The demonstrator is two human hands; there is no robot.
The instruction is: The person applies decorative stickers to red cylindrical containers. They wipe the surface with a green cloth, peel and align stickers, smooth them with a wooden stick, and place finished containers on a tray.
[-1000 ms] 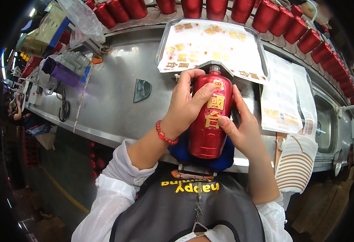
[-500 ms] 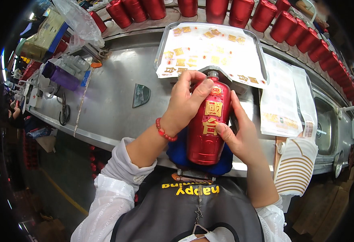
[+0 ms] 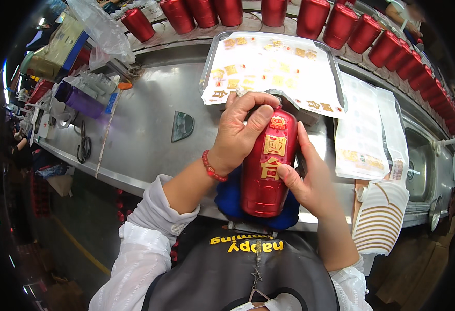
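Observation:
A glossy red bottle (image 3: 264,194) with raised gold characters and a round gold emblem leans on a dark blue cloth pad (image 3: 228,197) at the table's front edge. My left hand (image 3: 241,124) closes on its upper left side, thumb on the shoulder and curled index finger over the neck, mostly hiding the neck. On the right side, my right hand (image 3: 310,179) wraps the bottle, its thumb pressing the edge of the lower gold character. Just beyond stands a metal tray (image 3: 205,72) covered with white sheets bearing gold character stickers.
Red bottles (image 3: 274,11) line a curved conveyor behind the tray. A dark flat scraper-like piece (image 3: 182,126) lies left of my hands. Farther left are scissors (image 3: 84,145) and a purple bottle (image 3: 80,98). Sticker sheets (image 3: 359,124) and a sink (image 3: 419,166) are at right.
My left index finger has curled farther over the bottle's neck. The bottle's base sits slightly nearer me. Bottles on the conveyor have shifted to the right.

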